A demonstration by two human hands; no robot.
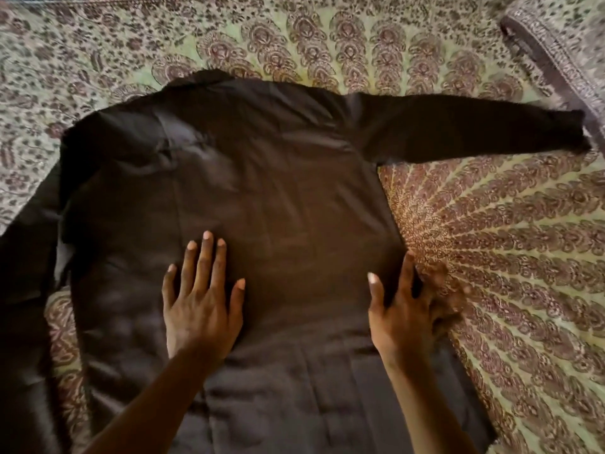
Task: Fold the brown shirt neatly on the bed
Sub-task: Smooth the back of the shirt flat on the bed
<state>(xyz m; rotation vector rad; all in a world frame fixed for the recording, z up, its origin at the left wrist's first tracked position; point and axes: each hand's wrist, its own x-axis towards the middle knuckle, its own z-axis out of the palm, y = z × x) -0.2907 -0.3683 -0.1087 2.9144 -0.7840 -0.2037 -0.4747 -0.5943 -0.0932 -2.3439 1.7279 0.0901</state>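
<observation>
The brown shirt (262, 178) lies spread flat on the bed (510, 257), collar at the far side and hem toward me. Its right sleeve (465, 132) stretches out to the right; the left sleeve (29, 250) hangs down along the left side. My left hand (203, 299) rests flat on the shirt's middle, fingers spread. At the shirt's right side edge is my right hand (409, 309), thumb on the cloth and fingers blurred over the edge; whether it grips the cloth is unclear.
The bed is covered by a green and maroon patterned bedspread. A pillow (563, 50) in matching fabric lies at the far right corner, touching the right sleeve's cuff.
</observation>
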